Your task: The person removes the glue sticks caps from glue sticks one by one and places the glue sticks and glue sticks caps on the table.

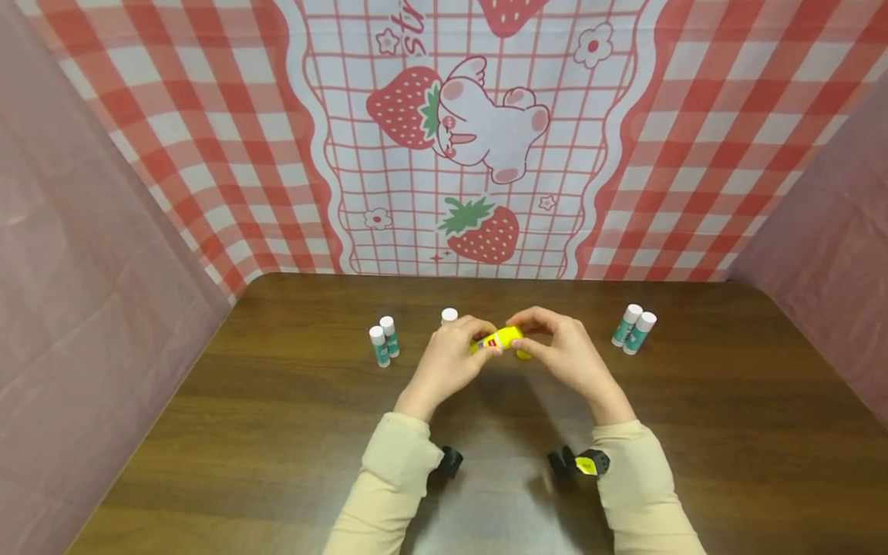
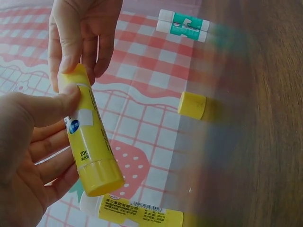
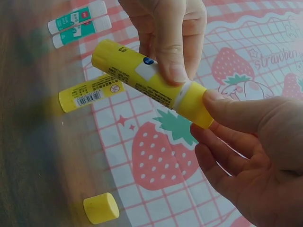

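Note:
My left hand (image 1: 447,356) grips a yellow glue stick (image 1: 494,341) by its barrel, thumb along one side. At the stick's other end, my right hand (image 1: 567,351) pinches the yellow cap (image 3: 196,106) between thumb and fingers. A thin white band shows between cap and barrel. Below the hands, a separate yellow cap (image 3: 100,208) stands on the table. A second yellow glue stick (image 2: 142,211) with a white top (image 1: 449,314) stands behind my left hand, partly hidden by it in the head view.
Two green-and-white glue sticks (image 1: 385,344) stand to the left. Another green-and-white pair (image 1: 634,330) stands to the right. The brown wooden table (image 1: 291,447) ends at a checked strawberry cloth (image 1: 270,139) at the back.

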`<state>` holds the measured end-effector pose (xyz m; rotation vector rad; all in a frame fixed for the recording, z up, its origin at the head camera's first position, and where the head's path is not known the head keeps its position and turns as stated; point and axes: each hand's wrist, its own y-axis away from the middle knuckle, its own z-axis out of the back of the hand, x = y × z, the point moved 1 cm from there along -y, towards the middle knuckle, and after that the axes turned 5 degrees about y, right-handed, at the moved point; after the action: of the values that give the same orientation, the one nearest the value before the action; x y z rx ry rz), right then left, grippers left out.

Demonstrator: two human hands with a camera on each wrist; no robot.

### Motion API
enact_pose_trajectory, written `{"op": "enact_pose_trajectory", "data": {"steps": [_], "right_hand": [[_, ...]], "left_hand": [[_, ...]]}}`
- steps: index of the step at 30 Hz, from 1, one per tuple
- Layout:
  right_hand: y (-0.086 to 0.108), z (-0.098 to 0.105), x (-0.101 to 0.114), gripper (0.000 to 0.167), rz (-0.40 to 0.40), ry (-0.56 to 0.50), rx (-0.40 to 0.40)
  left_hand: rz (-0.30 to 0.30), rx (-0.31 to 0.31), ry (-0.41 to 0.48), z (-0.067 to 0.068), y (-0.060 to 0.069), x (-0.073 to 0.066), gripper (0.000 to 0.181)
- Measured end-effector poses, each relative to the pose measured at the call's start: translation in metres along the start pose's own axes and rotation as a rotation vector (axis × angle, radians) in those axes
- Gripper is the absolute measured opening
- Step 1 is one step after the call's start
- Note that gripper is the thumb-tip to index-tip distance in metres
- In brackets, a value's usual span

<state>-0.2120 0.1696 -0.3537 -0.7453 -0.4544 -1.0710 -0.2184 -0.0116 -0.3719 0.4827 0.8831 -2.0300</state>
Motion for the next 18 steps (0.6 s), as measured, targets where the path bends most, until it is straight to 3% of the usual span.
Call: {"op": "enact_pose_trajectory", "data": {"steps": [8,18], "right_hand": [[-0.0005,0.0011,0.0024,0.022,0.004,0.005,0.019],[0.0013,0.006,0.0034,0.024,0.01,0.02,0.032]], "left_hand": [[0.056,0.02,0.057,0.0003,0.0012,0.0017,0.026],[0.075,0.041,0.094,0.001,0.0005,0.0024,0.025]]}}
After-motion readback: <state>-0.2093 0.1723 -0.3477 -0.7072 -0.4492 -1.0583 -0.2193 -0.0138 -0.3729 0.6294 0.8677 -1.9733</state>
